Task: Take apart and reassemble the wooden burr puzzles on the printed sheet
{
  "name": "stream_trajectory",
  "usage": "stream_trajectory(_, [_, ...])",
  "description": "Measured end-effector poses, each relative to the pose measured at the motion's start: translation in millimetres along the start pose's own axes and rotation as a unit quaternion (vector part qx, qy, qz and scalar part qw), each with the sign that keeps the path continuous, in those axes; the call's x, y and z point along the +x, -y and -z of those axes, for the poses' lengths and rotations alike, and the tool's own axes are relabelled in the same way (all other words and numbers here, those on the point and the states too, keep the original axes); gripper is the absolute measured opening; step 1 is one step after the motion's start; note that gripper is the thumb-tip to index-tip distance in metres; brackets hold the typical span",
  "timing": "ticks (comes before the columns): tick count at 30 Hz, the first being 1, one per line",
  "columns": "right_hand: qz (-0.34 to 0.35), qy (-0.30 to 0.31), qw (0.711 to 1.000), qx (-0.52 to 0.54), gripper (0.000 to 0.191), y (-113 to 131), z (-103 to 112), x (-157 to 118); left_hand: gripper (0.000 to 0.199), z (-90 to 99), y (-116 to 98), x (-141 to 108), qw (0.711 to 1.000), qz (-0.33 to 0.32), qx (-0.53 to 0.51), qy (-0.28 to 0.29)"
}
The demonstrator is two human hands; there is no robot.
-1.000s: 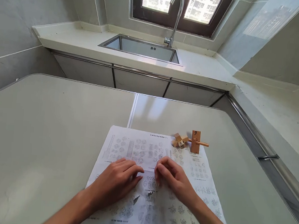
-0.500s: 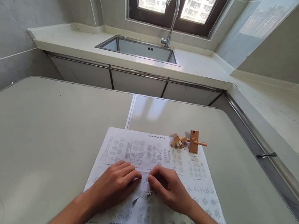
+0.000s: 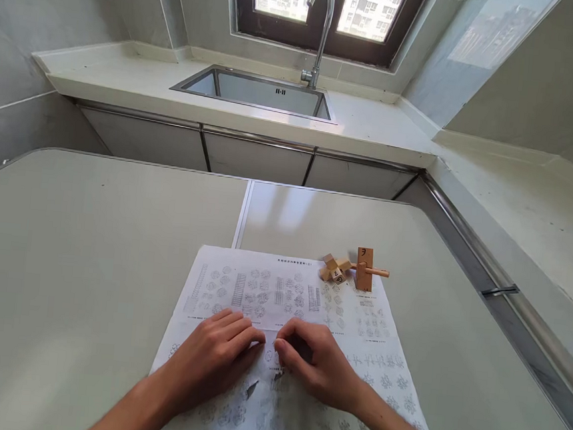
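A large white sheet (image 3: pixel 241 271) printed with small diagrams lies on the table, with small torn spots near its middle. My left hand (image 3: pixel 221 353) rests palm down on it, fingers curled together and nothing visible in them. Just to the right, my right hand (image 3: pixel 316 361) also rests on the paper, fingers curled and thumb close to the index finger, holding nothing that I can see. The hands are a small gap apart. At the sheet's upper right sit a star-shaped cluster of light wooden blocks (image 3: pixel 334 270) and a darker wooden plate (image 3: pixel 363 278) crossed by a rod (image 3: pixel 379 272).
The pale table (image 3: pixel 85 271) has a seam (image 3: pixel 243 211) running away from the sheet. Beyond it stands a counter (image 3: pixel 122 83) with a sink (image 3: pixel 257 91) and a tall faucet (image 3: pixel 322 37) under a window. Another counter (image 3: pixel 529 196) runs along the right.
The camera view has shifted slightly, so everything appears a little farther left. Both hands keep their pose and place on the sheet, and the wooden pieces have not moved on the table.
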State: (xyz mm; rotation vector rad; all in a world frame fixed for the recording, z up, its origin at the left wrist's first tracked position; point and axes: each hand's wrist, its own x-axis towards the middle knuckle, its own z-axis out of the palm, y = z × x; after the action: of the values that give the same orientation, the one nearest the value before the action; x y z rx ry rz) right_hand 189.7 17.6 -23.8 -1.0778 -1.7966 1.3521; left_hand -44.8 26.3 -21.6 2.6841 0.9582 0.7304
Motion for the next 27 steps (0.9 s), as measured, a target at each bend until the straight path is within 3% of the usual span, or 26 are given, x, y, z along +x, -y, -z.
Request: stream_trajectory(27, [0.002,0.004,1.000,-0.020,0.018,-0.5,0.3,0.3,0.014,0.0,0.7,1.0,1.000,0.006,-0.016,0.009])
